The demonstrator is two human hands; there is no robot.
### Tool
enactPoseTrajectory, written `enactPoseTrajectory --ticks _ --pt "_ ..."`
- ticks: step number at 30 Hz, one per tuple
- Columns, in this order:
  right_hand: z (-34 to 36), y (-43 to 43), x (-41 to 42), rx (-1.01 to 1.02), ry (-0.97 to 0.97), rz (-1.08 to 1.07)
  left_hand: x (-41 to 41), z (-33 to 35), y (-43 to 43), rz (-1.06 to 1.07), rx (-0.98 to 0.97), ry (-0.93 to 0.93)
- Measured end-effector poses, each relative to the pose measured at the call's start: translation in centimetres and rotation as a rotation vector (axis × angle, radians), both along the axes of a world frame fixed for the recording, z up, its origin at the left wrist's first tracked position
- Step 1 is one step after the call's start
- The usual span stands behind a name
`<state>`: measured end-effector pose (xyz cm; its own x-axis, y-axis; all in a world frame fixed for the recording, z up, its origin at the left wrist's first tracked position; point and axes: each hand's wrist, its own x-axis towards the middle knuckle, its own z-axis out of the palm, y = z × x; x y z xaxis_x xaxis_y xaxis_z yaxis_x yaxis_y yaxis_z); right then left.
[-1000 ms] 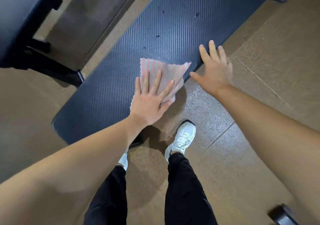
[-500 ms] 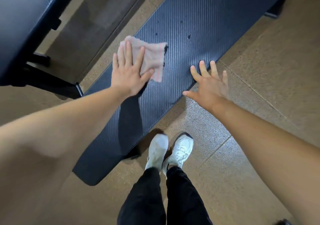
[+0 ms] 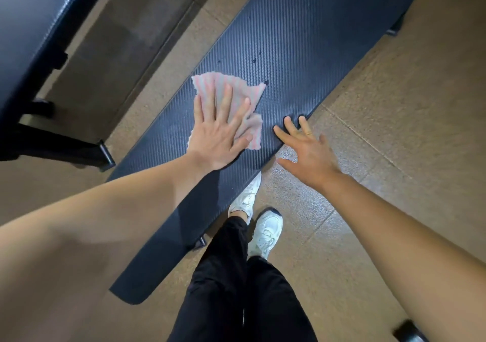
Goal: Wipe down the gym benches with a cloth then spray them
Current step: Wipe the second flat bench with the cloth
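A long dark bench (image 3: 302,42) with a ribbed, carbon-weave pad runs diagonally from the lower left to the upper right. A pink-and-grey striped cloth (image 3: 242,92) lies flat on its middle. My left hand (image 3: 221,134) presses down on the cloth with the fingers spread over it. My right hand (image 3: 305,152) rests with spread fingertips on the bench's near edge, just right of the cloth, holding nothing. A few dark specks dot the pad beyond the cloth.
A second dark bench (image 3: 29,36) with a black metal foot (image 3: 105,155) stands at the upper left. My legs in black trousers and white shoes (image 3: 265,234) stand at the bench's near side. A dark object (image 3: 407,331) sits at the lower right on the brown floor.
My left hand has slid the cloth back from the bench's far edge toward the middle, close to my right hand. The view has moved along the bench and my feet have shifted.
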<state>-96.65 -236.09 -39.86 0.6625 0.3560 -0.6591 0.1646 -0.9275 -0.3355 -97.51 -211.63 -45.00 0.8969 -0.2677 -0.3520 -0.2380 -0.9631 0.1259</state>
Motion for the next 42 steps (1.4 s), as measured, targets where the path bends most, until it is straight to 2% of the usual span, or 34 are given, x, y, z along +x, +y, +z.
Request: enactPoseTrajectory --ticks 3,6,9,12,14,16,20,26,29,34,37,40,42 --pt "0.5 -1.2 1.4 0.138 -0.014 -0.094 -1.1 0.1 -1.9 -0.079 -0.043 0.009" --pt "1.4 -2.3 3.0 0.22 -0.141 -0.275 -2.0 0.4 -4.4 -0.11 -0.089 0.034" --pt "1.9 -3.2 5.1 0.161 -0.267 -0.38 -1.5 0.7 -6.0 -0.152 -0.135 0.047" --pt "1.8 -3.4 7.3 0.04 -0.281 -0.418 0.6 0.5 -6.1 -0.225 -0.134 0.025" --pt "1.7 -3.3 8.7 -0.057 -0.275 -0.409 2.6 0.0 -5.2 -0.234 -0.105 -0.004" --pt "1.7 -3.1 10.2 -0.142 -0.269 -0.348 5.1 0.0 -3.9 -0.148 -0.071 -0.017" --pt "0.7 -2.7 11.7 -0.28 -0.153 -0.196 9.9 0.2 -0.8 -0.077 -0.029 -0.041" --pt "0.5 -2.4 12.2 -0.326 -0.152 -0.138 13.0 0.0 0.7 0.18 -0.071 -0.016" --pt "0.3 -2.5 12.2 -0.317 -0.162 -0.119 13.2 0.3 -0.6 0.219 -0.075 -0.006" --pt "0.3 -2.9 12.1 -0.265 -0.162 -0.124 11.6 0.6 -3.3 -0.004 -0.101 -0.029" --pt "0.2 -4.3 11.9 -0.118 -0.134 -0.197 9.8 1.0 -5.8 -0.086 -0.102 -0.017" --pt "0.6 -6.7 12.0 0.048 -0.138 -0.286 8.0 1.1 -8.2 -0.301 -0.14 -0.023" --pt "1.1 -8.0 12.3 0.075 -0.203 -0.354 7.4 1.1 -9.3 -0.422 -0.173 -0.024"
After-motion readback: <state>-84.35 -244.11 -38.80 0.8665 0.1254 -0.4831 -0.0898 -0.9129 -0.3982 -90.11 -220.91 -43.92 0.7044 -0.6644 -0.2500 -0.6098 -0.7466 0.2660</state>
